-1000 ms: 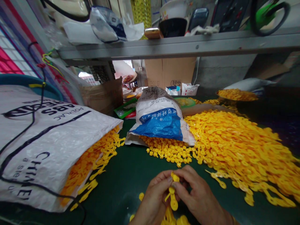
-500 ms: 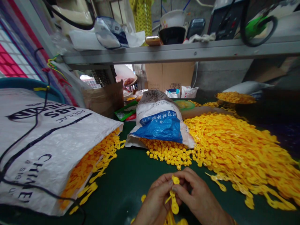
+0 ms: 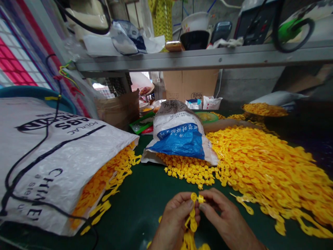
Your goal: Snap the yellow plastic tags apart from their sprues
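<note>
Low in the middle of the view, my left hand (image 3: pixel 174 220) pinches a long yellow plastic strip (image 3: pixel 193 217) with round discs, held upright. Beside it my right hand (image 3: pixel 225 215) holds a small yellow cap (image 3: pixel 201 199) between thumb and fingertip, close to the strip's top disc. Several more yellow strips (image 3: pixel 189 241) lie under my left hand. Beyond the hands, small yellow pieces (image 3: pixel 194 173) spill from a white and blue bag (image 3: pixel 179 139). A large heap of yellow strips (image 3: pixel 265 166) spreads over the right side.
At the left, a big white sack (image 3: pixel 59 156) lies open with yellow strips inside, a black cable (image 3: pixel 47 135) across it. The green table (image 3: pixel 135 194) runs beneath everything. A metal shelf beam (image 3: pixel 218 57) crosses above, with cardboard boxes (image 3: pixel 191 83) behind.
My right hand has moved slightly away from my left, and the small yellow cap now shows at its fingertips. The camera view has shifted slightly left.
</note>
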`<state>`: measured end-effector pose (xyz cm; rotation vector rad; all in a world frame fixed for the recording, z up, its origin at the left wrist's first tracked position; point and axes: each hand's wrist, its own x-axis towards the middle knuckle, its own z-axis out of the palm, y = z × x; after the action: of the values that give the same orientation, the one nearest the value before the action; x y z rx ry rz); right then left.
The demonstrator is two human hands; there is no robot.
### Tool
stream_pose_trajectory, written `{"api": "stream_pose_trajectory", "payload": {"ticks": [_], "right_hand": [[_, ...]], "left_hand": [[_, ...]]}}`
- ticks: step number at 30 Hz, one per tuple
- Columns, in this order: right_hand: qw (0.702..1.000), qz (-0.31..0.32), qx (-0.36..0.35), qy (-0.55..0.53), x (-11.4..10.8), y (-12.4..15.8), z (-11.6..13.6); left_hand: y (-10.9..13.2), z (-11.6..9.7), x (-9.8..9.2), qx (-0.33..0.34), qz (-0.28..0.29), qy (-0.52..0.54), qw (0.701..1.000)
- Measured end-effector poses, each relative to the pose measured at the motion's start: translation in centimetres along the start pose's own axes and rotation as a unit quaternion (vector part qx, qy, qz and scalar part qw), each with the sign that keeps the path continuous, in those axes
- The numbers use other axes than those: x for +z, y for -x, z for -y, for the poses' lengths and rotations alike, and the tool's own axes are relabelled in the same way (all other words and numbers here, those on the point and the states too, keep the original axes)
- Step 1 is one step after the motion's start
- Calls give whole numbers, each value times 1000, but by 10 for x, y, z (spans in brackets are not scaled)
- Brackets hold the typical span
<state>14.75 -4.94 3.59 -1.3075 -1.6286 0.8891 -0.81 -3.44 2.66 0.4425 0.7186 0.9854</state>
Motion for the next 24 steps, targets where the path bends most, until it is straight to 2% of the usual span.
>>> {"api": "stream_pose_trajectory", "payload": {"ticks": [6, 11, 19, 21, 24], "right_hand": [[997, 0, -64, 53, 3, 0, 2], [995, -10, -73, 71, 6, 2, -1], [995, -49, -58, 68, 12, 5, -2], [994, -59, -60, 66, 13, 6, -5], [993, -76, -67, 61, 16, 9, -9]], "left_hand": [[-2, 4, -3, 18, 19, -20, 999], [-3, 7, -4, 42, -4, -61, 997], [2, 4, 0, 165, -25, -232, 958], [2, 6, -1, 165, -23, -231, 959], [0, 11, -4, 113, -16, -160, 981]]}}
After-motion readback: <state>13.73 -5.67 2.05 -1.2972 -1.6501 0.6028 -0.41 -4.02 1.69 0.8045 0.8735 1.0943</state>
